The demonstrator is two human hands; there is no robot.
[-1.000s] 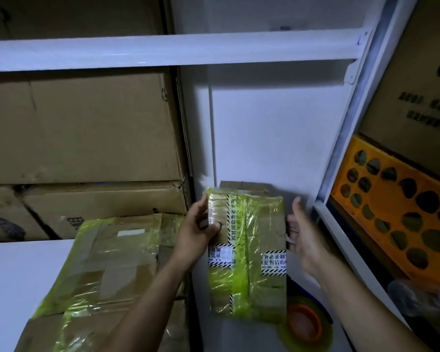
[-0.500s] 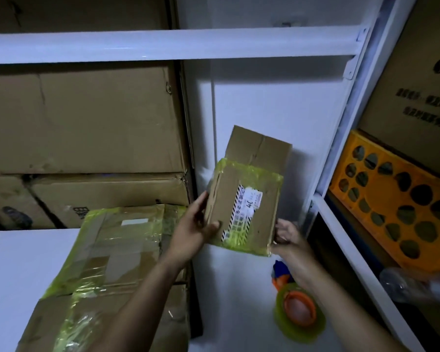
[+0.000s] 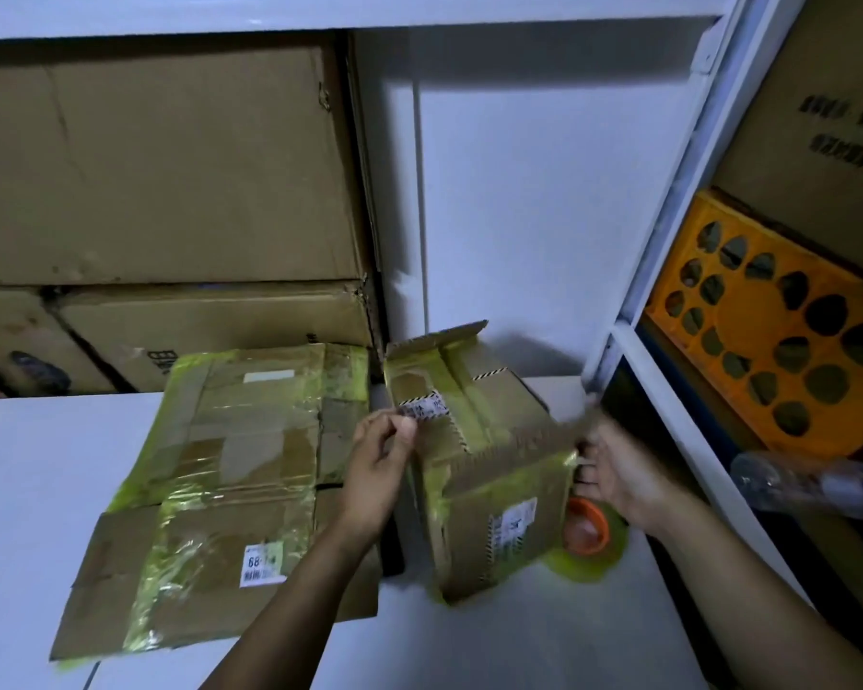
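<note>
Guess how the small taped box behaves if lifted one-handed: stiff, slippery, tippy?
Probably light: the left hand and right hand manage the small taped box by its edges alone. Glossy yellow-green tape covers much of it, so likely slick. Top flaps stand open, so its upper walls may flex.

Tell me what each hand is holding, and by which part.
Both hold the small taped box: the left hand pinches its upper edge by the label, the right hand grips its right edge, blurred.

small box [image 3: 489,470] right of flattened carton [image 3: 210,490]
</note>
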